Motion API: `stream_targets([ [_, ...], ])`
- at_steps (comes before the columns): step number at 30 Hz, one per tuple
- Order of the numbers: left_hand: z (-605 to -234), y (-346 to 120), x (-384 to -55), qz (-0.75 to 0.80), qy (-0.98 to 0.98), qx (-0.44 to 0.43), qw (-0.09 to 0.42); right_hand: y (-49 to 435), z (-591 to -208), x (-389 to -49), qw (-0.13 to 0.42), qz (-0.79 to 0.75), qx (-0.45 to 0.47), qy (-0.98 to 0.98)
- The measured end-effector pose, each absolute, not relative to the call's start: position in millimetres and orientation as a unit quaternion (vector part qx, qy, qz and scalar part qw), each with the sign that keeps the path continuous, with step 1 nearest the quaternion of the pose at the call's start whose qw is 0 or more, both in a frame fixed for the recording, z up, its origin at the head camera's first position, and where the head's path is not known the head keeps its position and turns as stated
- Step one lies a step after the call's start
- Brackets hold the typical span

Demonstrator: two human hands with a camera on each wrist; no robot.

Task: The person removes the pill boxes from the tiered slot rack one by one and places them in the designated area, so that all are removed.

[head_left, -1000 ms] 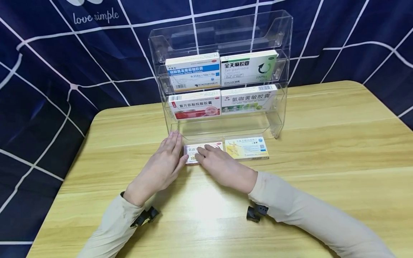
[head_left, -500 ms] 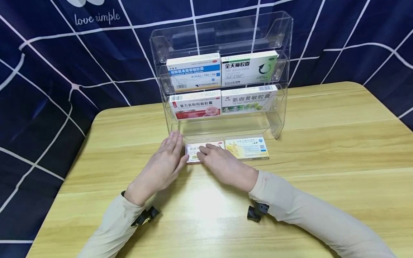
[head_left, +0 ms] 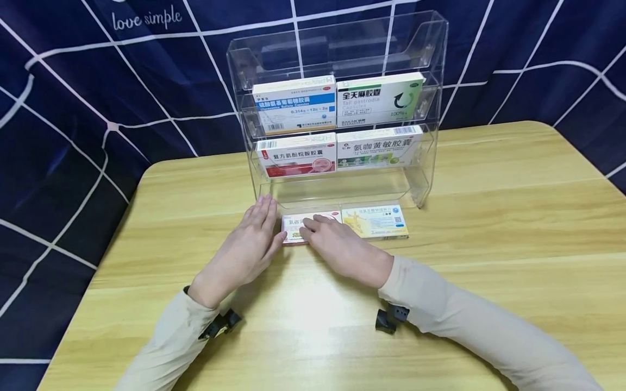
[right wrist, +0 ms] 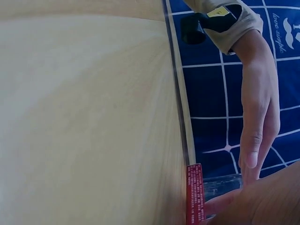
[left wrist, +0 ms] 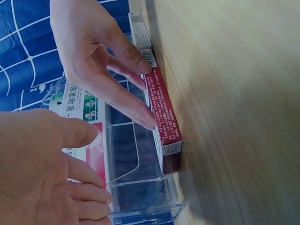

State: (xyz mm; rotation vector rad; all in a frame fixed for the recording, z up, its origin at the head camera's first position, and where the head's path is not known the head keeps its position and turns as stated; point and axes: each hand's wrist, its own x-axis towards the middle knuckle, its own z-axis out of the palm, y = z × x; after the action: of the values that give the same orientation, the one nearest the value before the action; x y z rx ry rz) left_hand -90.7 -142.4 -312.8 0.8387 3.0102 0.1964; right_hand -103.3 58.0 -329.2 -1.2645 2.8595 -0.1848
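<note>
A flat white medicine box with red sides [head_left: 292,235] lies on the table in front of the clear acrylic rack [head_left: 337,187]. My right hand [head_left: 344,247] rests over it, fairly straight fingers on its top and the thumb [left wrist: 145,67] at its red side edge. Beside its left end is my left hand [head_left: 237,255], fingers extended towards the rack's front left corner and thumb close to the box. Whether that thumb touches the box I cannot tell. Right of the box, end to end with it, lies a white-and-yellow medicine box [head_left: 375,221].
Two middle tiers of the rack bear a blue-and-white box [head_left: 295,106], a green-and-white box [head_left: 381,100], a red-and-white box [head_left: 297,156] and a white box with green [head_left: 379,147]. A dark blue grid cloth [head_left: 161,81] hangs behind the wooden table [head_left: 513,217].
The white-and-red box has shifted very slightly to the right, with my right hand on it. My left hand stays almost still. The head view has tilted a little.
</note>
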Motion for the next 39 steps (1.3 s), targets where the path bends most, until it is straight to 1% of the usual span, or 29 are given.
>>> stream_targets([
  [10,-311,-142,-92,0.066,0.961,0.267,0.000,59,-327,-105,-0.002,-0.054,-0.404,0.913],
  [18,-311,-141,-91,0.072,0.962,0.265,0.007,60,-329,-105,-0.005,-0.054,-0.408,0.911],
  [29,-315,-142,-90,0.089,0.959,0.270,0.003,61,-328,-105,-0.001,-0.055,-0.408,0.911],
  [34,-315,-143,-90,0.089,0.959,0.270,0.004,66,-319,-109,0.000,-0.089,-0.408,0.909],
  [39,-315,-142,-90,0.089,0.959,0.268,-0.002,79,-298,-119,-0.012,-0.128,-0.384,0.915],
])
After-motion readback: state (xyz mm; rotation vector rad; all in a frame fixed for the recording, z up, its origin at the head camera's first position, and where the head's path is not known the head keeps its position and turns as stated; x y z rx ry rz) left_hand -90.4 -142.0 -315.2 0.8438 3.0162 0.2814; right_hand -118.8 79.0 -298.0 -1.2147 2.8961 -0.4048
